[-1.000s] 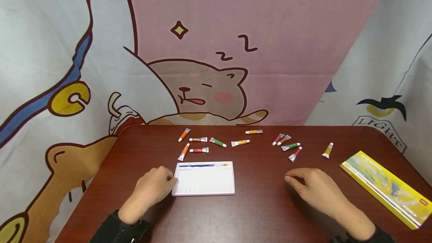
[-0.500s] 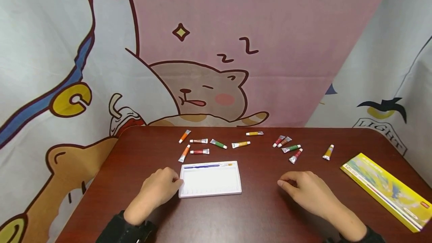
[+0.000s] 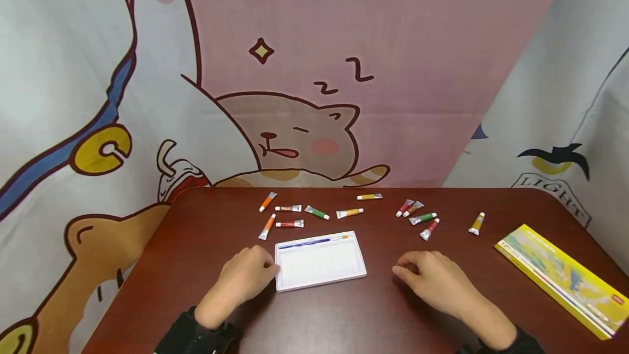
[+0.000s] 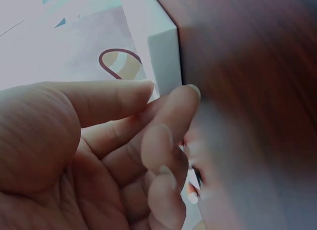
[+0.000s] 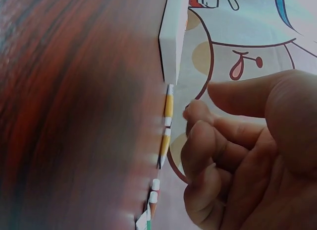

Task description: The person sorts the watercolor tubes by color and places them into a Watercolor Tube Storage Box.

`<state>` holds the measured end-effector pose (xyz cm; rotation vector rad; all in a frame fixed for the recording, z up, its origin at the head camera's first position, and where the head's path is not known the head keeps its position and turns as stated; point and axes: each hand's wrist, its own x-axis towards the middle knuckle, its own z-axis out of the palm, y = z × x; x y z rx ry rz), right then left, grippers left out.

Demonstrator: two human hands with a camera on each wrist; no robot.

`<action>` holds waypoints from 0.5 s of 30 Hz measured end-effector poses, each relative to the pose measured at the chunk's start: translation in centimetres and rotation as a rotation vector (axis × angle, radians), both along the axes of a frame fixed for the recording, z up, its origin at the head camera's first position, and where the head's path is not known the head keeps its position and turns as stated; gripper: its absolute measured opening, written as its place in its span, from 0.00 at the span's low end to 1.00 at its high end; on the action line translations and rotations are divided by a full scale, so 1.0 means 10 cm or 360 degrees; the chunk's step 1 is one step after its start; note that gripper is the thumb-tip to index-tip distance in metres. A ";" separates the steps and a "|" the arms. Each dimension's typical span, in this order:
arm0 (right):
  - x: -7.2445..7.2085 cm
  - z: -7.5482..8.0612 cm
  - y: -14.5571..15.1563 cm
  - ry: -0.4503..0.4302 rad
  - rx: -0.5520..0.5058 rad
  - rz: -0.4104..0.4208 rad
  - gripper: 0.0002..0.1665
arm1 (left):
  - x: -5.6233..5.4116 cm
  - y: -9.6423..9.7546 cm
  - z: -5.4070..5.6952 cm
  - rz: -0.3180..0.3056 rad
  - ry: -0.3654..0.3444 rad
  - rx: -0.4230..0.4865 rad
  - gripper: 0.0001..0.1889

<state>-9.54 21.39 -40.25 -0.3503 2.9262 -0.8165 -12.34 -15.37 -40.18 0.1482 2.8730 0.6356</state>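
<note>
A white rectangular paint palette tray [image 3: 319, 266] lies on the brown table, turned slightly, its right end farther back. Along its far side rests a blue paintbrush [image 3: 309, 243] with an orange tip. My left hand [image 3: 245, 275] pinches the tray's left edge between thumb and finger; the left wrist view shows the thumb [image 4: 124, 97] at the white corner. To the tray's right, my right hand [image 3: 437, 283] is held low with loosely curled fingers and nothing in them. A gap separates it from the tray's right edge.
Several small paint tubes lie behind the tray, among them an orange tube [image 3: 267, 226] and a yellow tube [image 3: 350, 213]. More are grouped at right, including a green tube [image 3: 422, 218]. A yellow box [image 3: 565, 283] lies at far right. A printed cloth hangs behind the table.
The tray has slid right with my left hand and turned a little, carrying the brush along. My right hand has moved left, closer to the tray. The paint tubes stay in place.
</note>
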 end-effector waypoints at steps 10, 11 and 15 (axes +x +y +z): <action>-0.07 -0.03 -0.04 -0.0056 0.0024 0.0020 0.08 | -0.03 0.15 0.00 -0.0060 0.0018 0.0051 0.22; -0.09 -0.03 -0.04 -0.0045 0.0034 0.0019 0.07 | -0.03 0.16 0.00 -0.0066 0.0022 0.0053 0.22; -0.13 -0.03 -0.07 -0.0035 0.0056 -0.0005 0.07 | -0.05 0.22 0.00 -0.0085 0.0030 0.0066 0.21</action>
